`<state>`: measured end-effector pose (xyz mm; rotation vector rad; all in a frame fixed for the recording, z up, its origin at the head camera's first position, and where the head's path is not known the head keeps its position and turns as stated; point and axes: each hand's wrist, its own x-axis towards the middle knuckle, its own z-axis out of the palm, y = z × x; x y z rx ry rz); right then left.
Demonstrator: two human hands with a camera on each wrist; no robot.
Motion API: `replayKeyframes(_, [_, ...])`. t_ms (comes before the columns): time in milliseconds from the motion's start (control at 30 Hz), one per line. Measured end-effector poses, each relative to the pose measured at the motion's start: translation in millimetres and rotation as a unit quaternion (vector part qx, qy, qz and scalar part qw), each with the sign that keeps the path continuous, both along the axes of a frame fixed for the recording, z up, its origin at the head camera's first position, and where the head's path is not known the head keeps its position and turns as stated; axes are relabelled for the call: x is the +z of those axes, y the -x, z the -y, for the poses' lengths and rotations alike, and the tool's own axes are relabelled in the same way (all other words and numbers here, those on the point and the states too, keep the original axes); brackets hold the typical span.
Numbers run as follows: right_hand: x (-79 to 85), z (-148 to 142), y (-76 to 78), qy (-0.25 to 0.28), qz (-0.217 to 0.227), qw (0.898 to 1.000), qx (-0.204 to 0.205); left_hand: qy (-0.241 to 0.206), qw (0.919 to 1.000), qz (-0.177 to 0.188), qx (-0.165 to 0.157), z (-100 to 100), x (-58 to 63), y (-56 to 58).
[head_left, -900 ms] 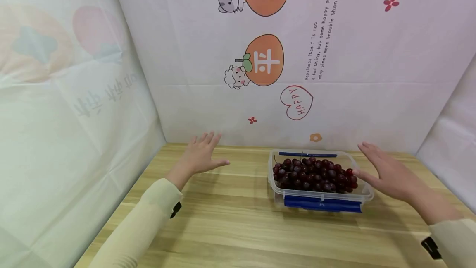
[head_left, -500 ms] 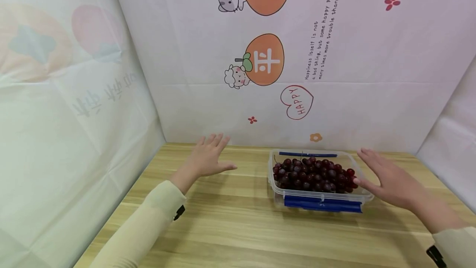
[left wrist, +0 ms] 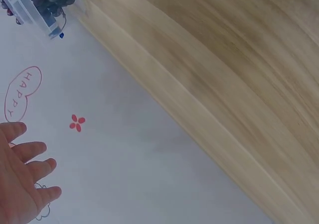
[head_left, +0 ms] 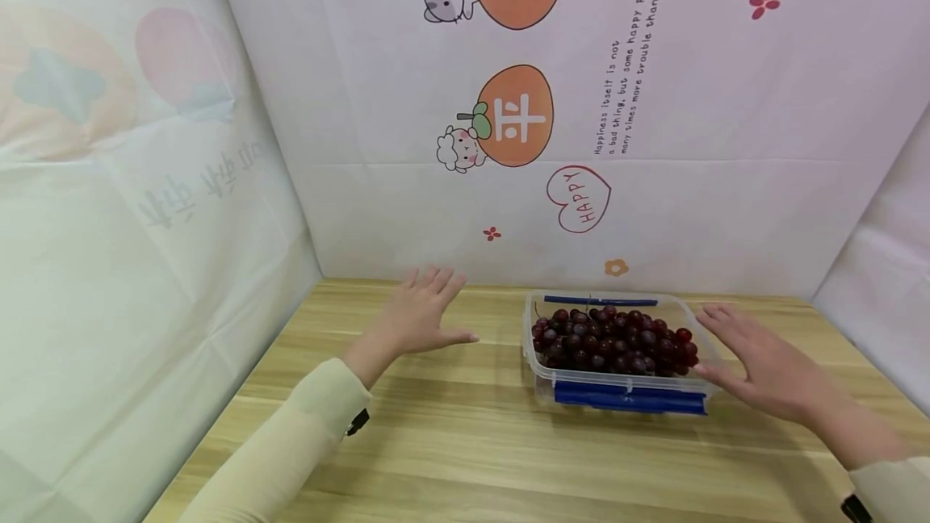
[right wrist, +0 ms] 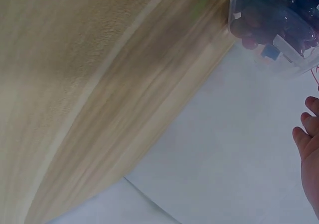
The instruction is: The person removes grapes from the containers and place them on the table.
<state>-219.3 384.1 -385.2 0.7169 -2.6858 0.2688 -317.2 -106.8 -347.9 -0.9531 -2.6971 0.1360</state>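
Note:
A clear plastic container (head_left: 545, 372) with blue clip flaps stands at the back right of the table, uncovered. Dark red grapes (head_left: 617, 341) fill it in a heap. My left hand (head_left: 417, 317) hovers to the left of the container, fingers spread and thumb pointing toward it, with a gap between. At the container's right side is my right hand (head_left: 770, 366), fingers extended; its thumb and fingertips overlap the right rim in the head view. Neither hand holds anything. The left wrist view shows spread fingers (left wrist: 37, 169) and a corner of the container at the top left.
A wood-grain table (head_left: 465, 458) runs under everything. White printed cloth (head_left: 392, 144) hangs as a wall behind it, and more cloth (head_left: 145, 289) closes off the left and right sides.
My left hand has moved right, toward the container, and slightly down in view. My right hand has lowered a little beside the rim. The container and grapes have not moved.

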Motion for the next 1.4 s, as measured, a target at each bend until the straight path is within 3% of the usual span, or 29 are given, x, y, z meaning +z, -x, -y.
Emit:
replayKeyframes(300, [-6.8, -4.5, -2.8, -0.023, -0.023, 0.999, 0.008, 0.006, 0.9998, -0.004, -0.019, -13.3, -2.8, -4.6])
replayKeyframes(667, [-15.1, -9.5, -2.3, -0.015, 0.008, 1.000, -0.013, 0.003, 0.9983, -0.003, -0.059, -36.8, -2.2, -14.4])
replayKeyframes(1400, [-17.8, -8.5, -3.9, -0.019, 0.003, 1.000, -0.023, -0.007, 0.9933, 0.013, -0.115, -93.3, -13.8, -14.9])
